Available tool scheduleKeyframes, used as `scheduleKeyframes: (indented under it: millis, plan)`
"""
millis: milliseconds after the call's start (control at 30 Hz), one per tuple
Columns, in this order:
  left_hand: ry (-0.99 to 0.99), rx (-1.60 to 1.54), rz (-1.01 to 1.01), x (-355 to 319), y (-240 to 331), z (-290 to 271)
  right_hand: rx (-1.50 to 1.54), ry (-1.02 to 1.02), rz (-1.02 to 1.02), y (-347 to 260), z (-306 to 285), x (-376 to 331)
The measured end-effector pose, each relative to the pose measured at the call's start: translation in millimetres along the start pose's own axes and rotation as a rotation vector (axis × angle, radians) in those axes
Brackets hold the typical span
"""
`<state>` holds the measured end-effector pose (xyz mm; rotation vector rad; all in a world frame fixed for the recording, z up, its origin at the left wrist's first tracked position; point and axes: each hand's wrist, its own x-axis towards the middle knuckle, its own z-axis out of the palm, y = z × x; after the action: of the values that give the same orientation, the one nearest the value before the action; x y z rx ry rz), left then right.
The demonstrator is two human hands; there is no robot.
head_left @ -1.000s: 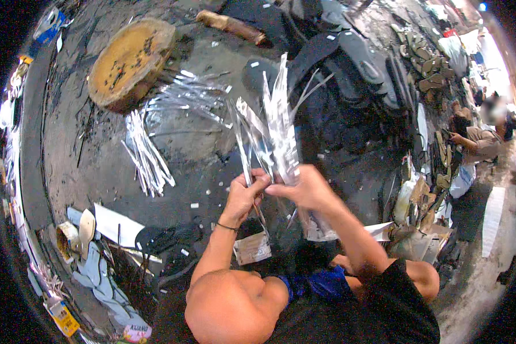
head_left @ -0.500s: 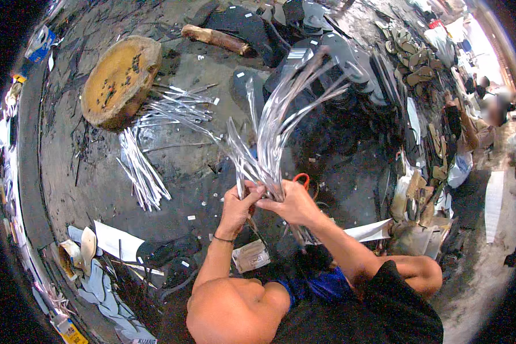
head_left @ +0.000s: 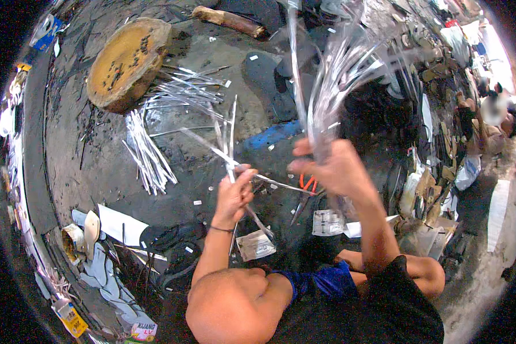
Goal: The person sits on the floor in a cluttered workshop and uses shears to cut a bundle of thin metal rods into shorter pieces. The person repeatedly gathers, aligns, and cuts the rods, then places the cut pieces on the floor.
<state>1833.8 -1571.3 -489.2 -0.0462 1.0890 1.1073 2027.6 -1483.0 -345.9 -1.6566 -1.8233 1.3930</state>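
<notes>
My left hand [head_left: 235, 195] is closed around a few shiny white strips [head_left: 223, 153], which stick out above and below the fingers. Farther right and higher, my right hand [head_left: 344, 169] grips a thick bundle of similar silvery strips [head_left: 332, 92]. The bundle fans upward, and its tips smear with motion. Between and below the hands lie orange-handled scissors [head_left: 308, 184], partly crossed by a strip from the left hand. Two loose groups of white strips [head_left: 149, 155] rest on the dark floor at left, beside a round wooden block [head_left: 120, 63].
A short log [head_left: 229, 22] lies at the far side. A blue patch [head_left: 275, 135] shows beyond my hands. Small printed packets [head_left: 257, 245] lie close to my legs. Grey sole-shaped pieces [head_left: 106, 286] sit at lower left. Sandals pile up at right, where another person [head_left: 493, 123] sits farther off.
My hands have parted. The right hand has lifted the big bundle up and rightward, while the left keeps a few strips. The scissors and blue patch have come into clearer view.
</notes>
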Motion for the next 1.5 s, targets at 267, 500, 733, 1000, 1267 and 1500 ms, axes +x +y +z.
scheduleKeyframes:
  millis: [267, 500, 733, 1000, 1267, 1500]
  plan:
    - [0.088, -0.250, 0.002, 5, 3, 3, 0.226, -0.074, 0.283, 70, 48, 6]
    - [-0.129, -0.022, 0.097, 9, -12, 9, 0.287, -0.235, 0.256, 72, 91, -2]
    - [-0.108, 0.136, 0.036, -2, 4, -14, 0.722, -0.079, 0.354, 74, 55, -1]
    - [-0.183, -0.302, 0.000, -1, -16, -4, 0.336, -0.250, 0.320, 63, 77, -12]
    - [-0.179, -0.381, -0.032, -7, -10, 10, 0.251, -0.364, 0.183, 32, 62, -13]
    - [0.075, 0.921, 1.150, -50, 74, 59, -0.768, -0.236, 0.113, -6, -8, -2]
